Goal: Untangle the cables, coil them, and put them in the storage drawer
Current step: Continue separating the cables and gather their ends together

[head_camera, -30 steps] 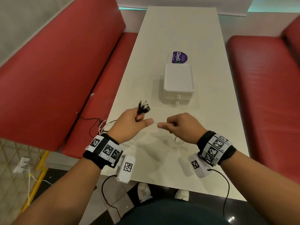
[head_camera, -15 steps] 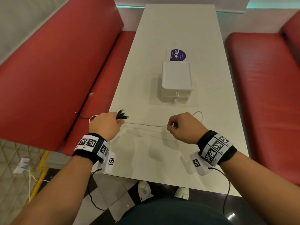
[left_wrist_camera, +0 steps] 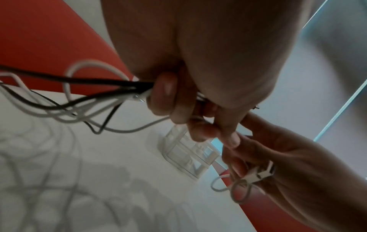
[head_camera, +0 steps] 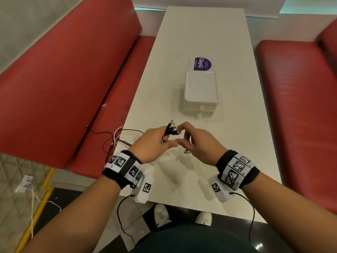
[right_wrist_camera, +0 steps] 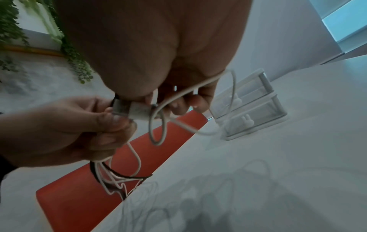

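Over the near part of the white table (head_camera: 200,33), my left hand (head_camera: 166,138) grips a bundle of black and white cables (left_wrist_camera: 111,89). Their plug ends (head_camera: 172,127) stick up past the fingers. My right hand (head_camera: 183,138) touches the left one and holds loops of a thin white cable (right_wrist_camera: 157,125) in its curled fingers (right_wrist_camera: 179,102). In the left wrist view a white connector (left_wrist_camera: 258,174) lies in the right palm. The white two-drawer storage unit (head_camera: 200,92) stands just beyond the hands, with both drawers closed.
The loose cable lengths (head_camera: 125,136) trail off the table's left edge onto the red bench seat (head_camera: 113,114). A purple-labelled card (head_camera: 202,63) lies behind the drawer unit. Another red bench (head_camera: 295,106) runs along the right.
Half a second ago the hands were apart with the white cable stretched between them. Now they have come together, the left moving right and the right moving left, with the cable gathered.
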`<state>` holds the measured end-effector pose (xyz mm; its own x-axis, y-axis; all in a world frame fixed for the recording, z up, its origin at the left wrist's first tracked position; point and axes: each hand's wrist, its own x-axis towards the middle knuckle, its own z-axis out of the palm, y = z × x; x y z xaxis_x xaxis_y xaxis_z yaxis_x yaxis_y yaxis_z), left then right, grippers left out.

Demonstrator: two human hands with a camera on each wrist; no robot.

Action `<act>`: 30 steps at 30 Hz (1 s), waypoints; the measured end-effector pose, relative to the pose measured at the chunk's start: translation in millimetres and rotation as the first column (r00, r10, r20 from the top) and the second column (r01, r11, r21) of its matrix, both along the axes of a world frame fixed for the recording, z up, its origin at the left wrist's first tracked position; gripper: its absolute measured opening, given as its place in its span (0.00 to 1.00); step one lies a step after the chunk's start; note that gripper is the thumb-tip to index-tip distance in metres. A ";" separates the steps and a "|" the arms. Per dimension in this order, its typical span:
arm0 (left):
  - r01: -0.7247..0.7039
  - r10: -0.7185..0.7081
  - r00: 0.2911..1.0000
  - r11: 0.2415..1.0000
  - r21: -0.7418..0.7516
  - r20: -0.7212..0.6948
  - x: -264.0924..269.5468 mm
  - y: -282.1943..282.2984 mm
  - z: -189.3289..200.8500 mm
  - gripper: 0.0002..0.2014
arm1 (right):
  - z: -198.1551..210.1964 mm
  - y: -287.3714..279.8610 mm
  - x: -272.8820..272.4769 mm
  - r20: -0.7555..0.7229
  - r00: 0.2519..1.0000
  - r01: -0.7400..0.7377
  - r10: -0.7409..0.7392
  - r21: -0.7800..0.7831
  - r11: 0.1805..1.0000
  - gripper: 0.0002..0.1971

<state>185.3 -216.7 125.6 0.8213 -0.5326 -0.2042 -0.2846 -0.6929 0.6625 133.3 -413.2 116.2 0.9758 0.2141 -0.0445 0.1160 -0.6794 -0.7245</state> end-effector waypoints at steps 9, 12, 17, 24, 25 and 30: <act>-0.195 0.191 0.981 0.961 -0.194 -0.042 9.0 8.2 -1.7 0.19 | -4.9 -8.7 4.4 -0.209 0.978 -0.049 0.018 -0.146 0.988 0.16; -0.208 0.203 0.978 0.955 -0.211 -0.046 7.9 11.8 -0.9 0.19 | -6.1 -8.9 4.4 -0.282 0.957 0.061 -0.071 -0.046 0.997 0.15; -0.197 0.177 0.978 0.955 -0.220 -0.105 3.3 18.9 -5.1 0.21 | -12.1 -9.7 7.8 -0.218 0.962 0.157 -0.163 -0.042 0.987 0.13; -0.259 0.272 0.959 0.954 -0.150 0.076 6.7 23.5 5.7 0.17 | -7.6 -8.4 3.7 -0.180 0.957 0.275 -0.226 0.329 0.903 0.14; -0.284 0.302 0.948 0.945 -0.163 0.099 10.2 26.5 8.7 0.19 | -9.7 -9.9 2.4 -0.166 0.966 0.231 -0.196 0.228 0.946 0.15; -0.326 0.335 0.940 0.938 -0.115 0.066 24.7 49.5 4.8 0.20 | -16.2 -22.2 -5.7 -0.128 0.985 0.102 -0.115 -0.107 0.989 0.15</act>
